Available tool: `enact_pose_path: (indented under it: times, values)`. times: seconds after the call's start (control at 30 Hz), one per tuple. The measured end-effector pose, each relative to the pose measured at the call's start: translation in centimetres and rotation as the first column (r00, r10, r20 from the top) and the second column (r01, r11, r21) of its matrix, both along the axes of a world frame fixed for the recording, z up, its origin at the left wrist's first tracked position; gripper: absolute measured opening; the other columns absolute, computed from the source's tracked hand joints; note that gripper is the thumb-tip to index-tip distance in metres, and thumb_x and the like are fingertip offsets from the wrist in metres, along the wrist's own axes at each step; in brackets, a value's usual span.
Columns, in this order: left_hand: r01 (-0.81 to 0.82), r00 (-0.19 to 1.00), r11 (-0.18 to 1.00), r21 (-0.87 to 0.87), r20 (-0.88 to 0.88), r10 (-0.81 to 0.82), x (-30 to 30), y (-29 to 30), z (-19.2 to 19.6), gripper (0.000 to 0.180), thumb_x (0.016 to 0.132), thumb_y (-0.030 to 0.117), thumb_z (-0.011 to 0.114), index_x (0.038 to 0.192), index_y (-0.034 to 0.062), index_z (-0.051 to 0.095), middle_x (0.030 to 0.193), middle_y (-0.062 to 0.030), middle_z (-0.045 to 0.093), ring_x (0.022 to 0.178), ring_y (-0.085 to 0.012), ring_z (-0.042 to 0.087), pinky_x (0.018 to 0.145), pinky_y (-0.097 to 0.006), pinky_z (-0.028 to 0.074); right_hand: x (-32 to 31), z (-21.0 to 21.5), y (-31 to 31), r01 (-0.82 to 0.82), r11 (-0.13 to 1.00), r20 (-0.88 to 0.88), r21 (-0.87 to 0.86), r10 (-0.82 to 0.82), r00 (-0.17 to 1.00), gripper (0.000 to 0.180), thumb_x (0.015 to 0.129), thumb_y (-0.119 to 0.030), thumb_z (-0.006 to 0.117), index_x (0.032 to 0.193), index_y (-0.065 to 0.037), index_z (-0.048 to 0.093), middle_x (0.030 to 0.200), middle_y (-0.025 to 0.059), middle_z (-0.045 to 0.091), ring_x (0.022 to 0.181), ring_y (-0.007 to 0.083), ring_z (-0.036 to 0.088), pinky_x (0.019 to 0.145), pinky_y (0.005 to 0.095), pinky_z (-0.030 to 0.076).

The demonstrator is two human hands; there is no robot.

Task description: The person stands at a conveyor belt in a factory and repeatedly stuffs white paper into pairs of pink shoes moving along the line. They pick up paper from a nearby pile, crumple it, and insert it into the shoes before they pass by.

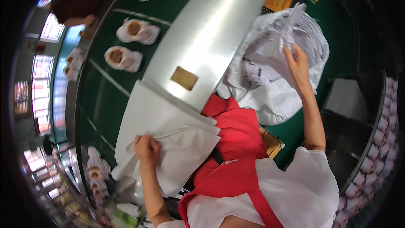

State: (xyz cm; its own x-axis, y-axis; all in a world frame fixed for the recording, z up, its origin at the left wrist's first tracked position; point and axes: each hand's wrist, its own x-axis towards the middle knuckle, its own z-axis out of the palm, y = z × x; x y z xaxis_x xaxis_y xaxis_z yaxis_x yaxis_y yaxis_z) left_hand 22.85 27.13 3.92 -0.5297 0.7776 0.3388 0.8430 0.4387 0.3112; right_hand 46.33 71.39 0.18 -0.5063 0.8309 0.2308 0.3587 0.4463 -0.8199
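Peeling one sheet off a stack goes best, I judge, with a pinch at the near corner only, lifting slowly so the sheets beneath stay squared rather than dragging along. Nearest, the left hand point(147, 150) is closed in a pinch on the top sheet of the white paper stack point(156, 118), bunching its near corner into folds; the stack lies at the near edge of the steel surface point(211, 29), partly overhanging toward the person's red apron point(232, 143). Farther out and to the right, the right hand point(298, 68) reaches up with fingers curled, gripping the gathered mouth of a large crumpled white bag point(274, 59) that rests just off the right edge of the surface, well apart from the stack. A small tan square point(184, 78) sits on the surface just beyond the stack. Beyond, along the green belt point(105, 80) at the left edge, lie white-wrapped brown items point(123, 57).
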Motion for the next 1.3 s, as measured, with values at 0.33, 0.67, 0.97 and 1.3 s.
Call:
enact_pose_path:
  times: [0.33, 0.67, 0.97, 1.3]
  values:
    - [0.2, 0.897, 0.964, 0.176, -0.43, -0.108, 4.1, 2.7, 9.4, 0.02, 0.089, 0.019, 0.045, 0.073, 0.0062, 0.046, 0.101, -0.0119, 0.065, 0.097, -0.028, 0.062, 0.07, -0.034, 0.047, -15.6, 15.0, -20.6, -1.0, 0.009, 0.185, -0.015, 0.983, 0.006, 0.024, 0.083, -0.015, 0.056, 0.104, -0.004, 0.06, 0.091, 0.016, 0.064, 0.081, 0.0347, 0.061, 0.071, 0.0407, 0.049]
    - [-0.238, 0.892, 0.865, 0.443, -0.254, 0.375, 1.0, -2.0, 11.0, 0.03, 0.071, -0.004, 0.059, 0.1, -0.0016, 0.057, 0.065, -0.0077, 0.052, 0.053, -0.0232, 0.049, 0.052, -0.031, 0.041, -17.1, 22.7, -22.5, -0.762, 0.647, -0.335, 0.042, 0.728, 0.599, 0.047, 0.084, -0.023, 0.059, 0.125, -0.003, 0.048, 0.106, 0.0117, 0.059, 0.098, 0.0183, 0.055, 0.087, 0.0312, 0.042]
    - [-0.217, 0.878, 0.367, 0.905, 0.345, -0.331, 3.8, -1.9, 12.9, 0.06, 0.074, -0.004, 0.059, 0.128, -0.0001, 0.035, 0.082, -0.0055, 0.049, 0.071, -0.008, 0.048, 0.056, -0.021, 0.043, -17.1, 13.7, -30.3, -0.953, 0.266, -0.058, 0.147, 0.964, 0.26, 0.099, 0.057, -0.035, 0.083, 0.137, -0.003, 0.034, 0.138, 0.0179, 0.037, 0.13, 0.0283, 0.033, 0.105, 0.0397, 0.028]
    - [-0.361, 0.927, 0.644, 0.674, 0.333, 0.172, 4.2, -1.4, 11.8, 0.085, 0.068, 0.022, 0.078, 0.134, 0.0037, 0.028, 0.121, -0.015, 0.047, 0.111, -0.025, 0.048, 0.1, -0.037, 0.033, -18.0, 14.0, -30.9, -0.819, 0.527, -0.368, -0.227, 0.732, 0.573, 0.033, 0.064, -0.002, 0.073, 0.094, 0.002, 0.061, 0.088, 0.0033, 0.062, 0.079, 0.0129, 0.059, 0.074, 0.0257, 0.047]
